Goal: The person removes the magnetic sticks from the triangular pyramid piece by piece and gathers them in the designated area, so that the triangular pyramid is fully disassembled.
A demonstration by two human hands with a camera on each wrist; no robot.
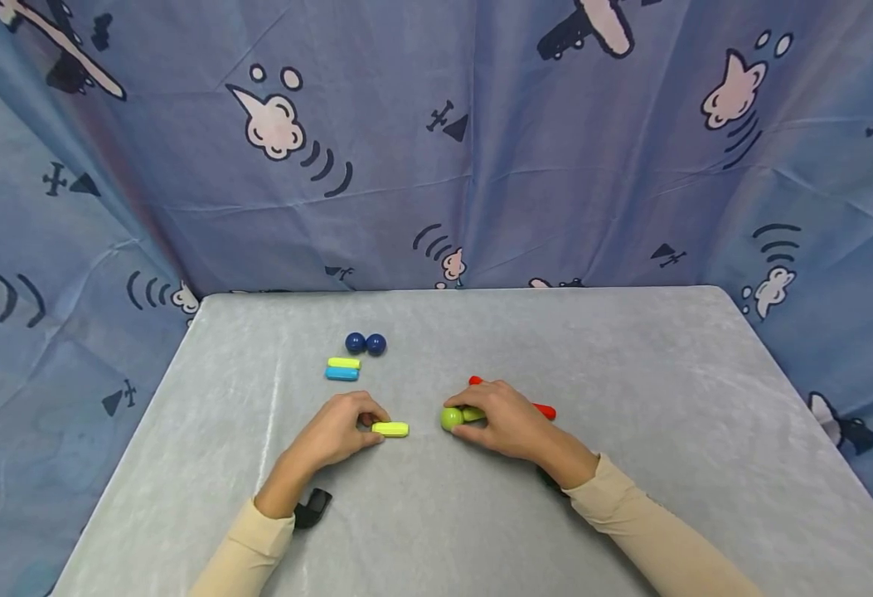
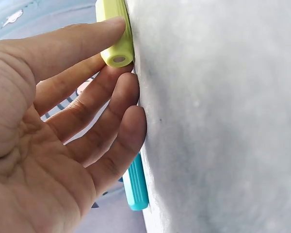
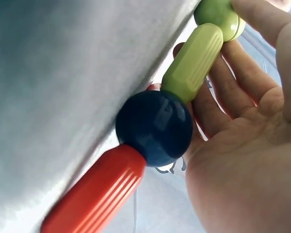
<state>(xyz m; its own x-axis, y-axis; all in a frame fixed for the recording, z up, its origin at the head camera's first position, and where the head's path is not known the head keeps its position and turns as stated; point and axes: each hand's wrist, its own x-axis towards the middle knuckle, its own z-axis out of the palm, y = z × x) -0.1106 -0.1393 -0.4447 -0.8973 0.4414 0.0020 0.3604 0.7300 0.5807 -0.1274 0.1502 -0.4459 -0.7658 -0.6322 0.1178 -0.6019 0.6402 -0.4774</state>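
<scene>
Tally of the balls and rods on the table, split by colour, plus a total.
Dark blue balls: 3
Green ball: 1
Yellow rods: 2
Light blue rod: 1
Green rod: 1
Red rods: 2, partly hidden by the right hand
Total visible: 10

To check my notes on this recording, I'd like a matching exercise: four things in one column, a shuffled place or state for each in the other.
1. Left hand
2. Right hand
3. Blue rod
4. Blue ball pair

A. Farthest back
B. Holding the green ball
C. Pinching a yellow rod
D. Alongside another yellow rod

Pairs: 1-C; 2-B; 3-D; 4-A
</scene>
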